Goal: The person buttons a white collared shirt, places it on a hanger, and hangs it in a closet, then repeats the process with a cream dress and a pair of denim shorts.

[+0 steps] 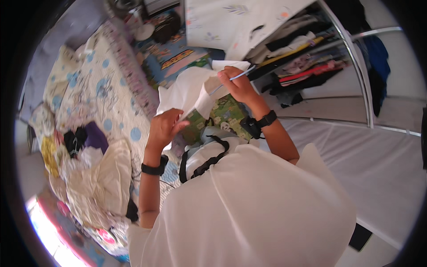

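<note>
A white garment (186, 83) is spread out in front of me, above the patterned floor mat. My left hand (163, 128) has the near left edge of its cloth between thumb and fingers. In my right hand (235, 85) is a light-blue clothes hanger (243, 72), one end sticking out past the fingers. The hanger's other end reaches toward the garment's opening, where the cloth partly hides it. Black bands circle both wrists.
Left of me is a bed (116, 100) with a dotted quilt and a heap of clothes (100, 180). On the right stands an open wardrobe with folded clothes (300, 63) on shelves and a metal frame (362, 83). A floor mat (230, 116) lies below.
</note>
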### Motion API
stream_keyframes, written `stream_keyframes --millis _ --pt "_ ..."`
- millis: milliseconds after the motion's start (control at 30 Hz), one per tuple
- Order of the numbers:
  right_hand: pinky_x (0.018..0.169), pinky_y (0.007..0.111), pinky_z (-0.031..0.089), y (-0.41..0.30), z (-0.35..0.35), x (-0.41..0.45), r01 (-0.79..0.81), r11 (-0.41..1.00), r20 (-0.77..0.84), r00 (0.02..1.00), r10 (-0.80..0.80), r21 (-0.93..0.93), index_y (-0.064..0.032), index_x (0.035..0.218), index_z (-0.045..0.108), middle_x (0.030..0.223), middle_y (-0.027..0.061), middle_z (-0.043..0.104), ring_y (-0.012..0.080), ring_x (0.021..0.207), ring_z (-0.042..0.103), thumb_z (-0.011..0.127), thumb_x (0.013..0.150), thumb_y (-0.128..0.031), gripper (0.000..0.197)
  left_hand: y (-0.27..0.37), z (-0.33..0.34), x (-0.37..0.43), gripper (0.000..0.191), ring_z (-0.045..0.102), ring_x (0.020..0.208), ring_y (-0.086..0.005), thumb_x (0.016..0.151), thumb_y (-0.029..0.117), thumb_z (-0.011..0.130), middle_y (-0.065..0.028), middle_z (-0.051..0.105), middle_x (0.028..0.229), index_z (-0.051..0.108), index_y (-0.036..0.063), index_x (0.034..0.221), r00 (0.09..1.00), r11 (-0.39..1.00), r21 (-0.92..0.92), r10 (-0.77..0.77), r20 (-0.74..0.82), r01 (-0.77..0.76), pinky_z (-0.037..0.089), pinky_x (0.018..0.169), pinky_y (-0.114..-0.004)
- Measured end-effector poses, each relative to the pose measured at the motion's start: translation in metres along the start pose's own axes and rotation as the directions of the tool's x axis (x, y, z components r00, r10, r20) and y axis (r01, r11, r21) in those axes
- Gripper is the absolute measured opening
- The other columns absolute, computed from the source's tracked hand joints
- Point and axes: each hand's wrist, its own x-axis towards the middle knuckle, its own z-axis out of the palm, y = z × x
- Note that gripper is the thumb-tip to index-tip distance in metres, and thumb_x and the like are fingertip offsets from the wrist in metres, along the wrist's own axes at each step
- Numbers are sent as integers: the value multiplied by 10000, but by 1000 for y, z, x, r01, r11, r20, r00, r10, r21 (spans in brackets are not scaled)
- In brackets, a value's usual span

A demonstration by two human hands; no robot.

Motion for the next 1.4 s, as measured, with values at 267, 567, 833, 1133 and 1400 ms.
stream_keyframes --millis 267,567,833,1133,1400 --pt "631 418 351 66 -130 -84 -378 925 -195 904 379 46 15 621 441 593 142 423 314 611 435 496 917 -218 381 50 109 134 269 492 577 -356 841 144 589 -149 455 624 455 18 645 870 911 -41 404 281 -410 383 500 -416" --pt "943 393 350 85 -208 -161 -702 474 -675 689 263 -531 -32 810 570 1107 206 538 341 1039 487 577 875 -232 211 109 216 240 329 548 621 -317 886 217 515 -118 491 657 519 27 617 644 750 -298 660 387 -590 435 535 -417" --pt "759 369 427 137 -337 -211 -837 545 -737 344 582 40 6 828 547 804 196 561 350 796 542 425 969 -297 355 216 331 283 355 563 649 -369 904 254 485 -166 535 692 514 12 647 663 776 -419 625 412 -471 434 584 -457" --pt "759 267 441 283 -496 -254 -818 480 -872 450 190 -318 -30 985 595 922 103 607 152 816 565 492 937 -337 327 313 438 396 347 491 660 -373 934 217 483 -184 450 697 472 -39 700 784 717 -598 579 226 -357 364 581 -424" --pt "728 261 437 327 -522 -290 -841 425 -892 428 146 -335 -30 1012 592 920 96 609 151 802 570 498 927 -334 329 338 492 446 236 568 944 -397 796 47 524 -213 610 969 588 -4 1018 878 850 -381 450 166 -363 468 817 -449"
